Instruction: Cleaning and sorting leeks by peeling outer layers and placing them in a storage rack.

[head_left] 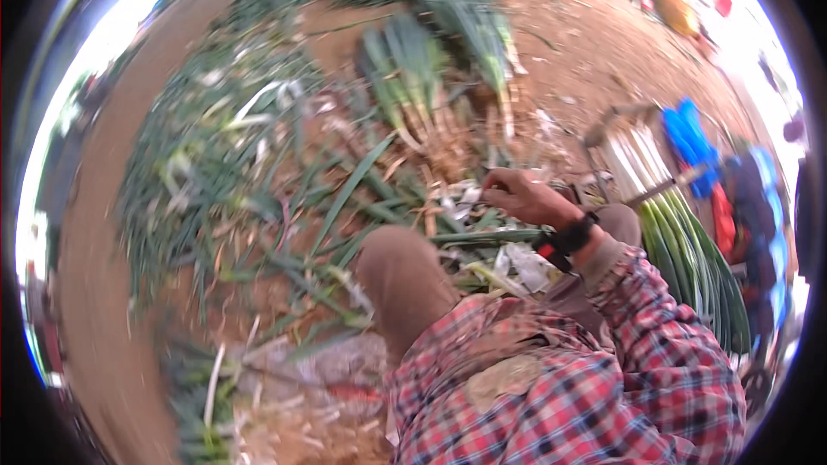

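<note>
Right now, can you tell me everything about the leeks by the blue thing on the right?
The leeks lie side by side in a thick bundle. Their pale stalks look smooth and point toward the top; long green leaves fan toward the lower right. A bar crosses them near where white turns green. The right hand isn't touching them.

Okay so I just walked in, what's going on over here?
Someone in a plaid shirt is low among long green onions. The right hand is out between the knees; blur hides whether it holds anything, and the left hand is out of view. Loose leaves lie to the left, and a white-stemmed bundle sits in a frame at right.
</note>
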{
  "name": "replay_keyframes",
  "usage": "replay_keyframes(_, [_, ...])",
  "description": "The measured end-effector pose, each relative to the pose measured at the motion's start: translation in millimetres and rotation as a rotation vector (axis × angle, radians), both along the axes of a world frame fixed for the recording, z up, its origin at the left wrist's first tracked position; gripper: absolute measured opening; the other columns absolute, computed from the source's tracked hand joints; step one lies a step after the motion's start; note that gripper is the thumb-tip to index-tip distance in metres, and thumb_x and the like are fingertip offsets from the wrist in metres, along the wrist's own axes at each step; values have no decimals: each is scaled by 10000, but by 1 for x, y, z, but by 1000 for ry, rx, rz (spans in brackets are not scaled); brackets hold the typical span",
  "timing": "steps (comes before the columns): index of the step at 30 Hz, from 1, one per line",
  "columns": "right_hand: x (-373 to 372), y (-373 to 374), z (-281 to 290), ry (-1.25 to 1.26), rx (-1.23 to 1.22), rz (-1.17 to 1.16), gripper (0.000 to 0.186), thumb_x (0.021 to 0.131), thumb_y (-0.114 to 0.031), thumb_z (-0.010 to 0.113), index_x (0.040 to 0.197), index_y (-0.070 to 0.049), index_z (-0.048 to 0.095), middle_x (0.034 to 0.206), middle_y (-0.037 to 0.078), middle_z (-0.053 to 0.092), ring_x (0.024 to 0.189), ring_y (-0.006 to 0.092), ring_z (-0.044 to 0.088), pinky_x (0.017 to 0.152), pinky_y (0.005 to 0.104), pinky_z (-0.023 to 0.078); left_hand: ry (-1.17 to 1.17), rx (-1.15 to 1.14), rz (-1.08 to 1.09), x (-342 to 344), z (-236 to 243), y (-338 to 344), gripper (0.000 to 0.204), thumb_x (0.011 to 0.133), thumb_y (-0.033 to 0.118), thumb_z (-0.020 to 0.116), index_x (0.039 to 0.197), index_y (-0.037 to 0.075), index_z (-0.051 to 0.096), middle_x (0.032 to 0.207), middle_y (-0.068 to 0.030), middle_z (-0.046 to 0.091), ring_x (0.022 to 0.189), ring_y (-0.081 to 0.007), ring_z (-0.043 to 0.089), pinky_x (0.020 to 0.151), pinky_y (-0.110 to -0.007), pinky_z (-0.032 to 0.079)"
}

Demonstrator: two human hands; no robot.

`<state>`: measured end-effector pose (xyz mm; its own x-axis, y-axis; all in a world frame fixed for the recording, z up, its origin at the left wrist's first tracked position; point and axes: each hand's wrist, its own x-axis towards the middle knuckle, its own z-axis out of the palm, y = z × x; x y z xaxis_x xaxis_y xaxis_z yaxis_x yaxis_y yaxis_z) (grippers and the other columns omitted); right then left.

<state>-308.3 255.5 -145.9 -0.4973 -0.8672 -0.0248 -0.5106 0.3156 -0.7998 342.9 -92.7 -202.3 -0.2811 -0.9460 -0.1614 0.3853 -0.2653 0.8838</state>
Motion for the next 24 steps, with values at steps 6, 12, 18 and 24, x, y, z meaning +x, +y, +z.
replay_keyframes(6, [-90,34,-35,-389,87,-352,242,927,-228,521,886,1,589,726,70,655,641,158,676,567,302,528,-280,289,55,-224,-5,6,177,939,245,558,1039,107,606,854,-7,606,697,-90,563,579,-241,447])
replay_keyframes(12, [-164,27,-188,-477,113,-759,262,847,-235,536,814,10,625,747,139,674,668,235,693,621,343,536,-446,145,-551,-469,18,31,213,965,252,549,1078,72,563,888,-36,630,748,-148,627,615,-272,508])
replay_keyframes(18, [-264,-11,-244,-16,244,-969,394,840,-287,589,1084,20,560,962,268,643,966,404,621,841,441,486,-570,232,-826,-557,-35,25,215,984,215,516,1096,35,552,880,-68,649,765,-170,648,645,-285,527])
replay_keyframes(24, [-323,-44,-282,-448,203,-875,518,873,-375,630,1121,65,515,826,181,647,746,249,642,674,378,522,-751,265,-899,-586,-56,33,228,993,214,497,1114,26,543,909,-71,642,800,-169,647,677,-285,530])
